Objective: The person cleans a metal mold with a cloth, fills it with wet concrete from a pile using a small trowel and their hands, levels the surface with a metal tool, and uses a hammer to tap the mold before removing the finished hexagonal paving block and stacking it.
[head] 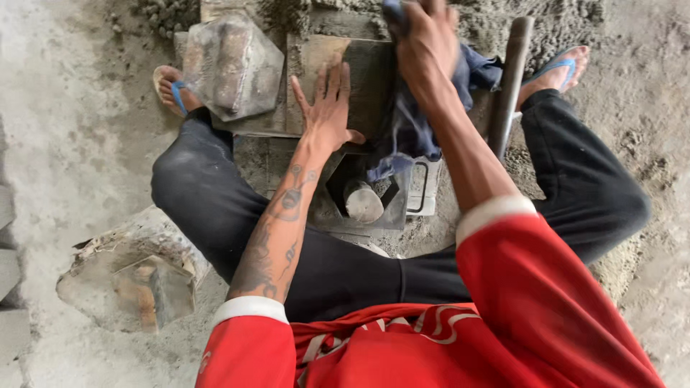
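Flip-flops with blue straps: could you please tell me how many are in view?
2. One flip-flop is on the foot at upper left, beside the hexagonal block; the other flip-flop is on the foot at upper right, past the dark bar.

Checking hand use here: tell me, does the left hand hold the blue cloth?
No: the left hand lies flat on the metal plate, while the right hand grips the cloth.

The person wears a red shirt [460, 338] with white cuffs [494, 213] on short sleeves and a white pattern across the front. The trousers [359, 269] are black. Blue-strapped flip-flops [564, 66] are on both feet. Dark tattoos [284, 230] run along the left forearm, with a round figure near the wrist.
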